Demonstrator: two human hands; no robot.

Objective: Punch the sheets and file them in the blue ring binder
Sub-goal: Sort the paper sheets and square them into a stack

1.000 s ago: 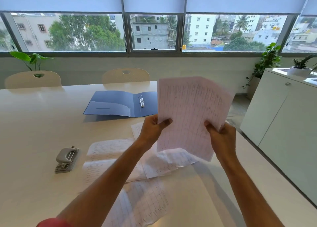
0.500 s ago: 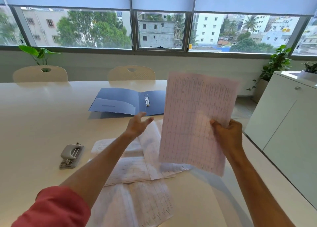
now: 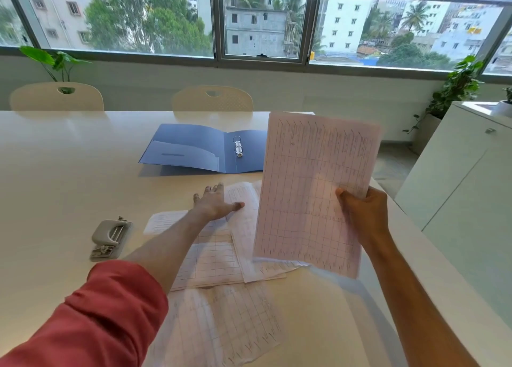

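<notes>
From the head view, the right hand [image 3: 363, 217] holds a stack of gridded sheets [image 3: 315, 189] up off the tabletop [image 3: 55, 172], its grip clamped on the stack's right edge, thumb in front and fingers behind. The left hand [image 3: 213, 204] reaches forward with fingers straight and spread, palm down, touching the loose sheets [image 3: 221, 255] scattered on the tabletop; its grip is apart and holds nothing. The blue ring binder [image 3: 194, 150] lies open flat beyond the loose sheets, its metal rings [image 3: 238, 146] standing up near the spine. A grey hole punch [image 3: 109, 239] sits on the tabletop to the left, well apart from the binder, just beside the left forearm's red sleeve [image 3: 97, 319].
</notes>
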